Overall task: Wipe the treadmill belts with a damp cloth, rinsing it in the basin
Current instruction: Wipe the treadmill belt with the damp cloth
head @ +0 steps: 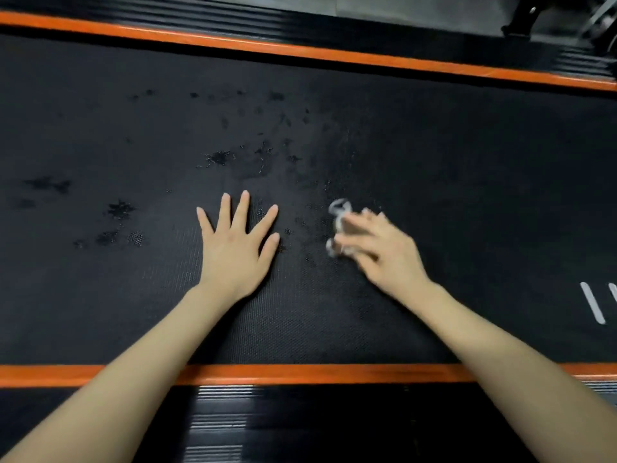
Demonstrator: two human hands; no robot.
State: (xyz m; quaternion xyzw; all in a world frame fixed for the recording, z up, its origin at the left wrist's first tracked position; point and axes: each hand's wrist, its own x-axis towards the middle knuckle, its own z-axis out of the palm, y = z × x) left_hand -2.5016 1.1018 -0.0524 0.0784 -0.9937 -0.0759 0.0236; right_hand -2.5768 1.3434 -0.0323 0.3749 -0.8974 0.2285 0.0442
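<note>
Left hand (235, 248) flat, fingers splayed, on belt (434, 162); right hand (377, 248) grips cloth (339, 212).

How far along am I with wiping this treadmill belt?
Partway, I'd judge. Done: dark wet patches dot the belt. In hand: the right hand grips the blurred cloth on it; the left hand rests flat. Left: the dry-looking stretch toward the white marks. No basin in view.

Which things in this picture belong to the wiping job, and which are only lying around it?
For the job: treadmill belt with wet patches; pale cloth gripped by the right hand; left hand flat on the belt. No basin in view.
Only nearby: orange edge strip; ribbed side rail; white marks on the belt; dark equipment at top right.
</note>
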